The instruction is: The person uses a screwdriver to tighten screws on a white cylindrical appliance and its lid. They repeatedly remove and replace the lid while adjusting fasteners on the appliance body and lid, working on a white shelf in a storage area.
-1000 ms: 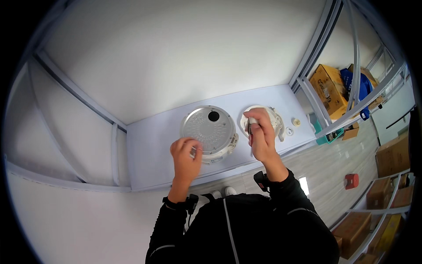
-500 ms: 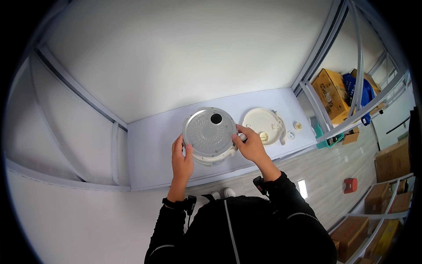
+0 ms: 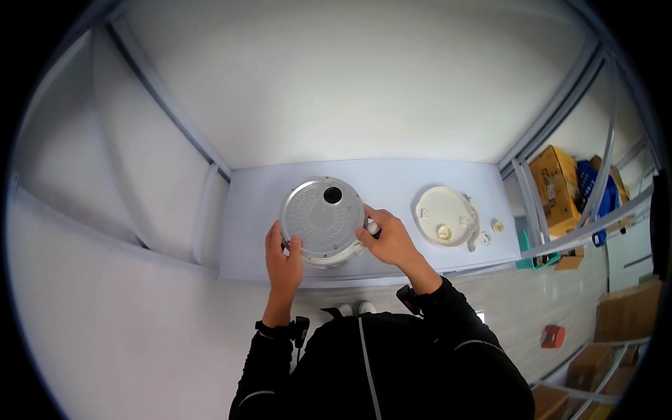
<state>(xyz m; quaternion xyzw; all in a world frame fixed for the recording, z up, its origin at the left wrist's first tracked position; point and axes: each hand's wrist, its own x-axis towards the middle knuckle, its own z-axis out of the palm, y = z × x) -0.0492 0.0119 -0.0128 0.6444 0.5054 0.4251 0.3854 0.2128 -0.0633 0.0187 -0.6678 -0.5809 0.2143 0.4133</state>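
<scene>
A round lid-like assembly (image 3: 323,217) has a silver, embossed metal face, a white plastic rim and a dark round opening near its far edge. My left hand (image 3: 283,264) grips its lower left edge, thumb on the near side and fingers along the left rim. At the right edge my right hand (image 3: 386,236) holds it, thumb and fingers closed by a small pale knob-like part (image 3: 373,228). The fingers partly hide the rim. To the right lies a white round plastic shell (image 3: 439,210) with its inside up and a cream-coloured small part (image 3: 444,232) in it.
Right of the shell are a small cream piece (image 3: 498,226) and a white disc (image 3: 486,239) on the pale table (image 3: 392,171). A wall rises behind the table, with metal frame posts at both sides. Beyond the right end stand a cardboard box (image 3: 553,189), a teal bin (image 3: 525,241) and a red stool (image 3: 553,336).
The view has shifted, so the table looks straighter and the shell sits farther right. Both hands keep their hold on the lid-like assembly.
</scene>
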